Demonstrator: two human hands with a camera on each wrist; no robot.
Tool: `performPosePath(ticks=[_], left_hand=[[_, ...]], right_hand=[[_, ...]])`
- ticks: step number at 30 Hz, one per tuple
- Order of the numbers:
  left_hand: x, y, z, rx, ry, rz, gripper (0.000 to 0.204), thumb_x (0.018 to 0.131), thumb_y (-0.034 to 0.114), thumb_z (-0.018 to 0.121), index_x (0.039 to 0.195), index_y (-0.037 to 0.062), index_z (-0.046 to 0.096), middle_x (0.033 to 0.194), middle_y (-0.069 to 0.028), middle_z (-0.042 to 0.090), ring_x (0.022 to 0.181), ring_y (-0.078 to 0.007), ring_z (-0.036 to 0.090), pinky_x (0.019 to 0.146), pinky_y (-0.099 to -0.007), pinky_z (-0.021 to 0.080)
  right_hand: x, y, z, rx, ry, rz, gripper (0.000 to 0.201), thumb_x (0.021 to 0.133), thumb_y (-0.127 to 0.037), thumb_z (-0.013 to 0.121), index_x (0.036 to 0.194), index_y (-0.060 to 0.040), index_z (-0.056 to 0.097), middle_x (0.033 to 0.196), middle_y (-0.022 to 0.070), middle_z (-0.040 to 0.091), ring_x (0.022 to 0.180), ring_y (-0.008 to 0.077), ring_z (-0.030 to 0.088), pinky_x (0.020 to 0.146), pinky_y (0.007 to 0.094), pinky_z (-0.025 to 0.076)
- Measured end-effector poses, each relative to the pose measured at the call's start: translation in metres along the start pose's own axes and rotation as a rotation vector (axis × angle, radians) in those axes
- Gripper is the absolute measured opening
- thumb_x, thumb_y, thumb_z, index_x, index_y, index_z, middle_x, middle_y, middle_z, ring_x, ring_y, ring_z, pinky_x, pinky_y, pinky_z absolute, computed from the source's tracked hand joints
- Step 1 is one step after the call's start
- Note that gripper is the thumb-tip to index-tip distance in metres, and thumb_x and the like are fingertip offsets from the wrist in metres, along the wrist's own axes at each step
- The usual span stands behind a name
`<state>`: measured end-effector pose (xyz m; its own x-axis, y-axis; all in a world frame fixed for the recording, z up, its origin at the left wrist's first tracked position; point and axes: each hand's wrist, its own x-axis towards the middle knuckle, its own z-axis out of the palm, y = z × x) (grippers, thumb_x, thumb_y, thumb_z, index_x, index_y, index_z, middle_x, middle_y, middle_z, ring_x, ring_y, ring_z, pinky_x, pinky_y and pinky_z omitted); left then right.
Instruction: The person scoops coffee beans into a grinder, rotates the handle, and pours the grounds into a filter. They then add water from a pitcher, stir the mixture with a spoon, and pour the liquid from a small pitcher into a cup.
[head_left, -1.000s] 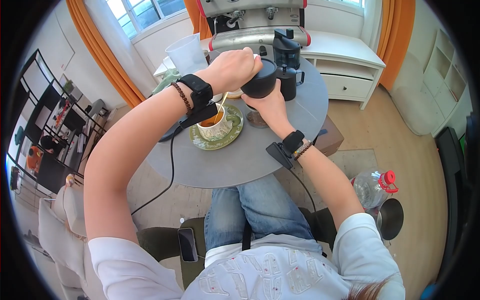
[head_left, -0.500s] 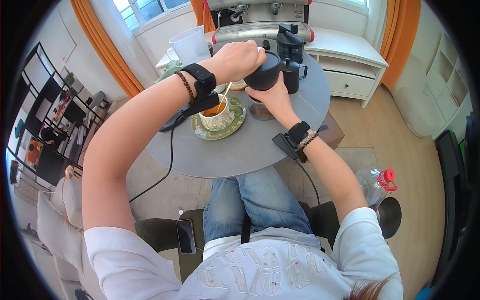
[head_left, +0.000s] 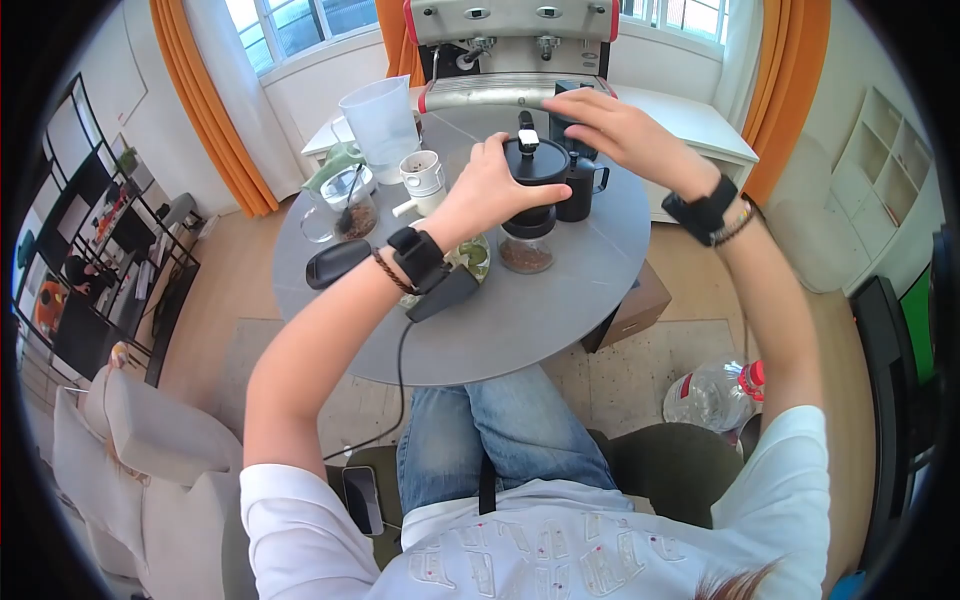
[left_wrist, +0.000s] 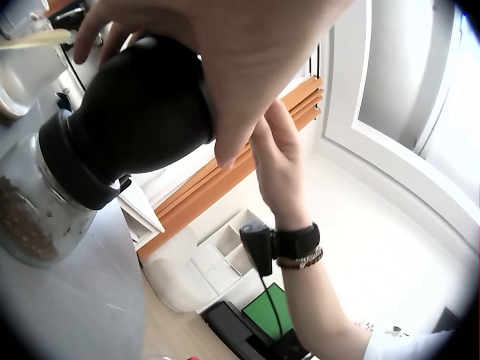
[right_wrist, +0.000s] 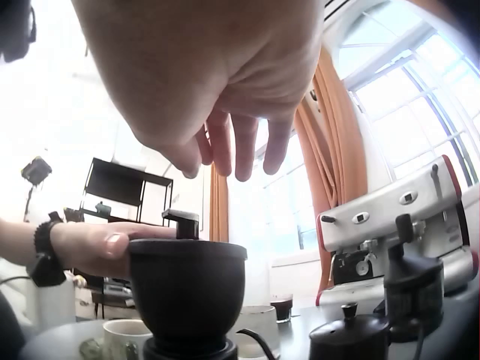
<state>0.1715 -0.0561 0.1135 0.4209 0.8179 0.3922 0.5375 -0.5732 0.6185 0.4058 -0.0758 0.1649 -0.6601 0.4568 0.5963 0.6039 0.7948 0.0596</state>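
A manual coffee grinder, black on top, stands on the round grey table above a glass jar with brown grounds in it. My left hand grips the black body from the left, thumb along its near side and fingers round the back. In the left wrist view the grinder's rounded black body tilts across the picture under that palm. A short crank sticks up from the lid. My right hand is raised to the right of the grinder, fingers loosely extended and holding nothing.
Behind the grinder are a black lidded pot and a dark appliance. Left of it stand a white dripper, a clear pitcher and a glass cup of brown bits. A green saucer lies partly under my left wrist. An espresso machine is beyond.
My left hand has come down from the crank onto the grinder's body. My right hand has let go of the body and risen to the right. The grinder now stands upright.
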Motion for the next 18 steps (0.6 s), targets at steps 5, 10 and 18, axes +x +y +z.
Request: performPosePath(ticks=[5, 10, 18], left_hand=[[0.016, -0.018, 0.002, -0.068, -0.054, 0.084, 0.114, 0.061, 0.059, 0.083, 0.138, -0.0106, 0.036, 0.133, -0.0284, 0.046, 0.120, -0.0363, 0.053, 0.103, -0.0383, 0.043], [0.030, -0.021, -0.015, -0.241, -0.313, 0.179, 0.098, 0.064, 0.047, 0.086, 0.135, -0.0035, 0.042, 0.116, -0.0164, 0.059, 0.108, -0.0234, 0.058, 0.094, -0.0326, 0.046], [0.028, -0.028, -0.005, -0.233, -0.242, 0.227, 0.102, 0.060, 0.040, 0.091, 0.135, -0.0072, 0.039, 0.125, -0.0192, 0.053, 0.119, -0.0275, 0.052, 0.101, -0.0349, 0.043]], right_hand=[[0.050, 0.003, -0.008, -0.300, -0.372, -0.372, 0.039, 0.091, -0.023, 0.061, 0.126, -0.0063, 0.057, 0.115, 0.0074, 0.060, 0.102, 0.0272, 0.057, 0.089, 0.0353, 0.048], [0.069, 0.018, -0.003, -0.351, -0.477, -0.547, 0.034, 0.094, -0.030, 0.057, 0.114, -0.0031, 0.058, 0.095, 0.0074, 0.054, 0.091, 0.0250, 0.055, 0.081, 0.0366, 0.049], [0.081, 0.024, -0.001, -0.237, -0.560, -0.565, 0.038, 0.098, -0.038, 0.048, 0.089, -0.0022, 0.056, 0.089, 0.0098, 0.050, 0.087, 0.0262, 0.052, 0.078, 0.0364, 0.048]])
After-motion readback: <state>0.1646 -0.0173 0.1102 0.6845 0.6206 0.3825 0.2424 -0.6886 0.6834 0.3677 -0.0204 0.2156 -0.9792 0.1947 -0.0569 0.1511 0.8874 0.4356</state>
